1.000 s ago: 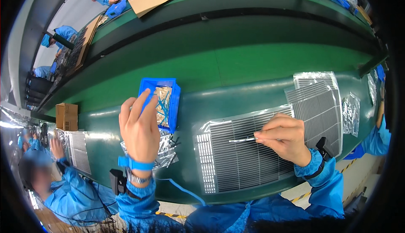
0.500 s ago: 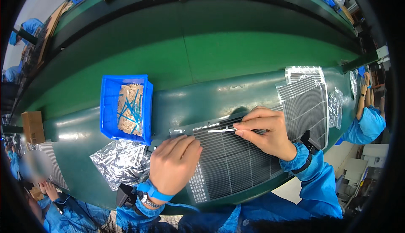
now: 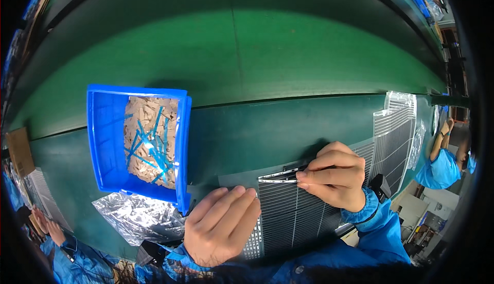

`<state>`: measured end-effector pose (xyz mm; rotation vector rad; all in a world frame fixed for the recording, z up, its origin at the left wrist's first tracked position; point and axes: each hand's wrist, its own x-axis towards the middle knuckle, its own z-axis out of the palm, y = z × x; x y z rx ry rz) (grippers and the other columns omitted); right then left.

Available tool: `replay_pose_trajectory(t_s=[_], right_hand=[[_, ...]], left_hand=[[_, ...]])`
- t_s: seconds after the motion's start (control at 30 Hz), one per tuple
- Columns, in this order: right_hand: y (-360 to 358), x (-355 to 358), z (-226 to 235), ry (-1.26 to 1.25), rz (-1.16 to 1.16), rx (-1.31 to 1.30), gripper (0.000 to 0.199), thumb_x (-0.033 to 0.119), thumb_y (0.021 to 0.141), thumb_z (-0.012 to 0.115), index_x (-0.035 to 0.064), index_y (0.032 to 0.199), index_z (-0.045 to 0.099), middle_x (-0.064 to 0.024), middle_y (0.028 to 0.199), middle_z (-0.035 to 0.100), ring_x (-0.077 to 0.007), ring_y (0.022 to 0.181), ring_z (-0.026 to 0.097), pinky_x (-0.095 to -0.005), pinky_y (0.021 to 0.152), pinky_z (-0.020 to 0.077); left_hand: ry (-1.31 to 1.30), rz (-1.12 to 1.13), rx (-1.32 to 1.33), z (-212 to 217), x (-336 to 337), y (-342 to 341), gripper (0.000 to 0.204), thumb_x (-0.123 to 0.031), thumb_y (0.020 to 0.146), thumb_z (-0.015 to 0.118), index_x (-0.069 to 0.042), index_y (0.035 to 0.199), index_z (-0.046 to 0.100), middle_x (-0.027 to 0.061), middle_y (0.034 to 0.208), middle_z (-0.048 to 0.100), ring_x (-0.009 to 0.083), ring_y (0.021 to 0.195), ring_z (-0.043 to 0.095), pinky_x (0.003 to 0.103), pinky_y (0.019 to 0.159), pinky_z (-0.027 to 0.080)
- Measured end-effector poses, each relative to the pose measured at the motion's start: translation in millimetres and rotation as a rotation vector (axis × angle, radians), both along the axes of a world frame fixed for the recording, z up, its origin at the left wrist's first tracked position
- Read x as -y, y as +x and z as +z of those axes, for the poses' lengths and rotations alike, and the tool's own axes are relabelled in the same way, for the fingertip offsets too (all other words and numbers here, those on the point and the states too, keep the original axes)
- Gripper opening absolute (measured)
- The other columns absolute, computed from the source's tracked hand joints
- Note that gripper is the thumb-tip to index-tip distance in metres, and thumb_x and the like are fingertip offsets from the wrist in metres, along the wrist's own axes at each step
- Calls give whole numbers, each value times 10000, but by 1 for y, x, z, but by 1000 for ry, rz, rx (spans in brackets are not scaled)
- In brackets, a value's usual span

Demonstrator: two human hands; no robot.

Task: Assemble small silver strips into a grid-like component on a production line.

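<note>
A flat sheet of narrow dark strips [image 3: 290,214] with pale dividing lines lies in front of me on the bench. My left hand [image 3: 221,227] rests palm down over its left edge, fingers together and stretched out, thumb hidden. At the sheet's far edge my right hand [image 3: 335,178] pinches a thin white strip with dark marks [image 3: 280,176] between thumb and forefinger. The strip's left end meets the sheet's upper left corner; whether it is still attached there I cannot tell.
A blue bin [image 3: 105,140] holds tan paper bits and blue strips. Beside it lies a clear bag of silvery pieces [image 3: 139,219]. More striped sheets [image 3: 393,140] lie at the right. A cardboard box [image 3: 19,153] stands far left. Other people work at both sides.
The view has come closer and shifted, so the bin looks larger. My right hand still pinches the strip at the sheet's far edge; my left hand stays on the sheet's left side.
</note>
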<state>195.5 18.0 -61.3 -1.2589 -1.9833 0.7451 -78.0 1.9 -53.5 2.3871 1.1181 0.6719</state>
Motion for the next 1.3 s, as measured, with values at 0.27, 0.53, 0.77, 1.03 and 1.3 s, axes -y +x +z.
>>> replay_pose_trajectory(t_s=[0.27, 0.53, 0.77, 1.03, 1.3], right_hand=[[2, -1, 0, -25, 11, -11, 264, 122, 690, 957, 133, 940, 872, -2, 858, 741, -160, 742, 637, -286, 595, 523], [2, 0, -1, -2, 12, 20, 273, 117, 683, 957, 131, 943, 873, -2, 856, 739, -159, 743, 637, -283, 594, 524], [0, 1, 0, -2, -2, 38, 289, 96, 675, 950, 124, 951, 871, 4, 854, 724, -160, 752, 633, -286, 599, 526], [0, 1, 1, 8, -9, 61, 278, 86, 678, 942, 122, 944, 869, 5, 855, 711, -160, 754, 629, -288, 609, 527], [-1, 2, 1, 19, -22, 83, 266, 87, 684, 938, 126, 938, 871, 7, 854, 702, -157, 754, 623, -287, 612, 522]], left_hand=[[-30, -3, -6, -2, -1, 1, 270, -117, 671, 862, -77, 936, 833, 46, 1007, 805, 205, 1000, 753, 366, 901, 591], [-34, 11, -3, -2, 1, 0, 274, -121, 669, 864, -79, 939, 834, 42, 1010, 805, 201, 1014, 751, 368, 909, 593], [-30, -7, -10, -3, 1, -1, 288, -113, 683, 861, -85, 968, 836, 31, 1028, 792, 197, 1015, 729, 372, 891, 594], [-34, 6, 7, -4, 2, 0, 295, -104, 675, 866, -84, 968, 834, 25, 1023, 784, 196, 1010, 724, 372, 879, 593], [-63, 31, -4, -1, 2, 1, 198, -98, 778, 769, -87, 967, 829, 36, 1074, 796, 183, 1050, 738, 346, 928, 589]])
